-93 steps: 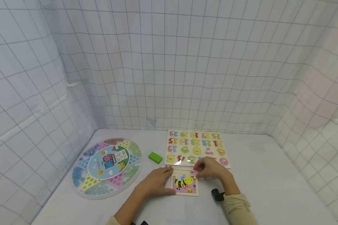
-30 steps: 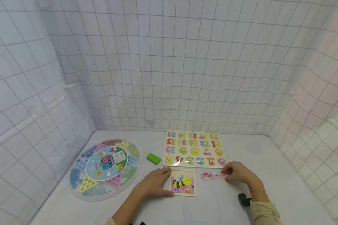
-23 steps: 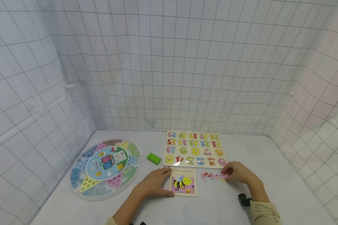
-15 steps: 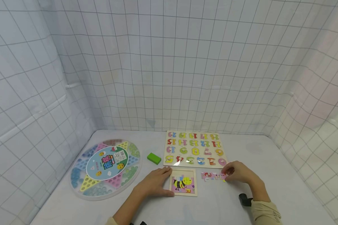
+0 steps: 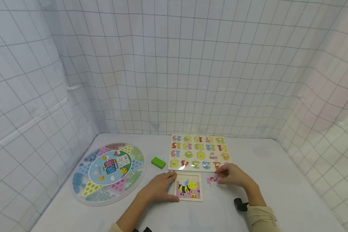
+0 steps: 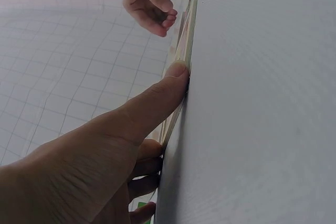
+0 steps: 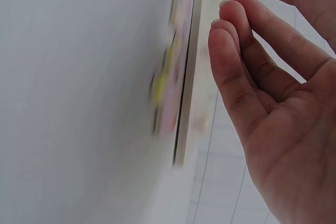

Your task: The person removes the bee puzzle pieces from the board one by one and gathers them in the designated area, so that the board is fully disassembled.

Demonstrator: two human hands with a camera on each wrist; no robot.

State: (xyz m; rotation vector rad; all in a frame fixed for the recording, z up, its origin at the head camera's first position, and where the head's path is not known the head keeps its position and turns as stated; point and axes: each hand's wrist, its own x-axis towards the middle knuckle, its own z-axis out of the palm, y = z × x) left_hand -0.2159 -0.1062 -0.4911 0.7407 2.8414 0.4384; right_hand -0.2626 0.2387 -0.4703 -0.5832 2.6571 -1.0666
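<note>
A small square wooden jigsaw tray (image 5: 201,196) with a bee picture lies on the table, its upper strip bare wood. My left hand (image 5: 160,188) holds it by its left side, thumb at the near corner and fingertips at the far corner; the left wrist view shows the thumb (image 6: 165,90) on its edge. To the tray's right lies a row of pink jigsaw pieces (image 5: 210,179). Over this row is my right hand (image 5: 233,176), which covers most of the pieces in the head view. In the right wrist view its fingers are loosely bent, apart from the thumb, with nothing between them.
Behind the tray lies a wooden number puzzle board (image 5: 201,155), its near edge close to the tray and the pieces. A green block (image 5: 158,162) sits left of the board. A round Chinese checkers set (image 5: 110,174) takes up the table's left side. Gridded cloth walls enclose the table.
My right hand has gone from the tray's upper right corner, with a pink piece, to the right end of the row. It has since moved left over the row, empty. The left hand stays.
</note>
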